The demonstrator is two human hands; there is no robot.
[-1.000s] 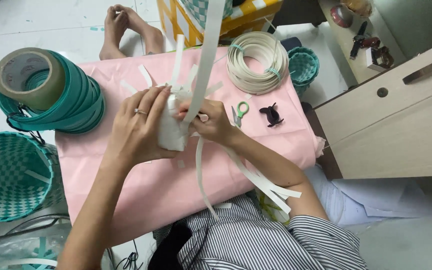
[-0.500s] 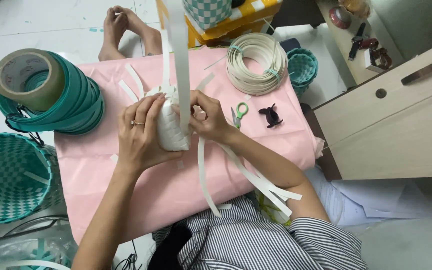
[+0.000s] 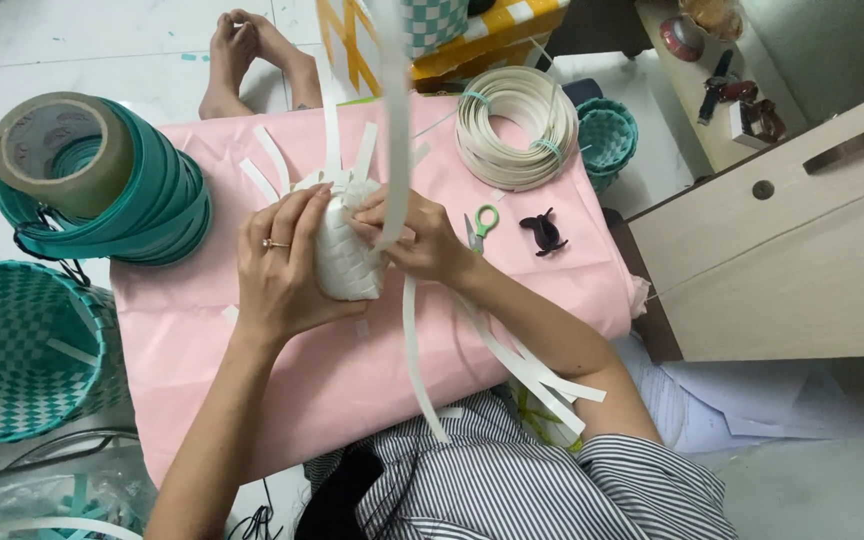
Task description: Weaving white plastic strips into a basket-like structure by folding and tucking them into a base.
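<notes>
The white strip (image 3: 393,120) runs off the top edge, so no telling where it ends. The right hand (image 3: 422,240) covers part of the small white woven piece (image 3: 347,262), and the teal basket (image 3: 12,350) is cropped at the left.

Both hands — left hand (image 3: 277,265), right hand (image 3: 422,240) — clasp a white woven piece (image 3: 347,262).
</notes>
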